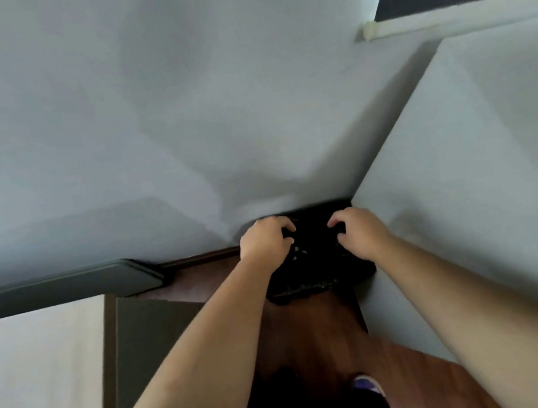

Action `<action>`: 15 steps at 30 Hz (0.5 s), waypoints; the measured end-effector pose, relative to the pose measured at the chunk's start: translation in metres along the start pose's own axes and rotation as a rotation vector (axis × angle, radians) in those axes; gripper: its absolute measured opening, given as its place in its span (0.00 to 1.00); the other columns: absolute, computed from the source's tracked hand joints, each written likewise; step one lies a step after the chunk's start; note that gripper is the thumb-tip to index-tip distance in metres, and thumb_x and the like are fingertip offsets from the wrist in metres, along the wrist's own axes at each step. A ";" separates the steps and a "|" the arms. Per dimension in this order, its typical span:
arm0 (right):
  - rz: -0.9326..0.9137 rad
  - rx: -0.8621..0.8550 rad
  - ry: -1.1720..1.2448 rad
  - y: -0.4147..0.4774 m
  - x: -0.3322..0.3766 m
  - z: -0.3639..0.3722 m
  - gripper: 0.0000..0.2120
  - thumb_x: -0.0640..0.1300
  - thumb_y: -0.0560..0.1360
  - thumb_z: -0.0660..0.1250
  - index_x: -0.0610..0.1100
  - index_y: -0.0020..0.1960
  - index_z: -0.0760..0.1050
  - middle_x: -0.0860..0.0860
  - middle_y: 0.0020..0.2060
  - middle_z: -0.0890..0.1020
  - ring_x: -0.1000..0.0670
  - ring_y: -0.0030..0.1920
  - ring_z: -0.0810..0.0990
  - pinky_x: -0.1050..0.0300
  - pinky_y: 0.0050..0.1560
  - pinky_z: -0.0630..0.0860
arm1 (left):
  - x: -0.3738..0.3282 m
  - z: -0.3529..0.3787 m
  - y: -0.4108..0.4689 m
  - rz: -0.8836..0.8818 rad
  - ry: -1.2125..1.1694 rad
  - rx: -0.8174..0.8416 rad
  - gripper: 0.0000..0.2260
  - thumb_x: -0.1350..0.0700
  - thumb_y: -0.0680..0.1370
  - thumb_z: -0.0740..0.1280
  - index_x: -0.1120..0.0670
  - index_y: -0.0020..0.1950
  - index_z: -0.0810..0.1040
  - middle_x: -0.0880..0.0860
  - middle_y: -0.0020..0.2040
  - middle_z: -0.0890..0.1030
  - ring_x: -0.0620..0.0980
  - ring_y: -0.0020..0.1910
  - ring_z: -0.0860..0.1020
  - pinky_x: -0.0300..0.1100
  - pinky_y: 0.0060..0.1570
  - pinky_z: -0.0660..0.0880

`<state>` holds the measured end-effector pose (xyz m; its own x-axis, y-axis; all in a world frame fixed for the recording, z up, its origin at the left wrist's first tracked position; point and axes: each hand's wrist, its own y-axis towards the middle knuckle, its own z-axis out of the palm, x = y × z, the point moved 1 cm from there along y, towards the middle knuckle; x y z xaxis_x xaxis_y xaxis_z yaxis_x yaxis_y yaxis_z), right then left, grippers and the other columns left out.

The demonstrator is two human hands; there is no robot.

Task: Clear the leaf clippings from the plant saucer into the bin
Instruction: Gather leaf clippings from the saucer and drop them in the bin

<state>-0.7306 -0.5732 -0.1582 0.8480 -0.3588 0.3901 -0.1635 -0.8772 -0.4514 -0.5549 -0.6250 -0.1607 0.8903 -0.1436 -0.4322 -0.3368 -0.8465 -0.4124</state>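
Nearest, a purple shoe (367, 385) is standing on the brown wooden floor (313, 329), with dark clothing filling the bottom edge just left of it. A pale surface (36, 375) is lying along the near left, and a white panel (464, 176) is rising along the right. Two bare forearms are reaching from the near corners towards the middle of the scene.

Farther in, the black bin (319, 266) is sitting on the floor in the corner where the grey wall (178, 112) is meeting the white panel, its right side touching or just beside that panel. The left hand (266, 242) is gripping the far left of the bin's top, fingers curled down over the dark edge. The right hand (361, 232) is gripping the far right of the top in the same way, fingers hooked into the dark material. A few pale specks are showing on the black between the hands, too blurred to identify.

Left of the bin, a grey ledge (65, 287) is running along the foot of the wall. At the far right, a white rail (442, 18) is crossing beneath a dark pane.
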 end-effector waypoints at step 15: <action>-0.711 0.019 -0.049 -0.151 0.228 -0.078 0.11 0.38 0.73 0.62 0.45 0.52 0.79 0.44 0.51 0.82 0.44 0.51 0.80 0.56 0.52 0.75 | 0.035 -0.159 -0.274 -0.376 0.005 -0.528 0.10 0.52 0.75 0.65 0.48 0.55 0.78 0.50 0.58 0.79 0.54 0.60 0.76 0.47 0.55 0.75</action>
<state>-0.5520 -0.5476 0.0614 0.7678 0.3133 0.5589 0.4459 -0.8877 -0.1149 -0.3830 -0.4794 0.0649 0.9198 0.2106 -0.3311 0.1934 -0.9775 -0.0846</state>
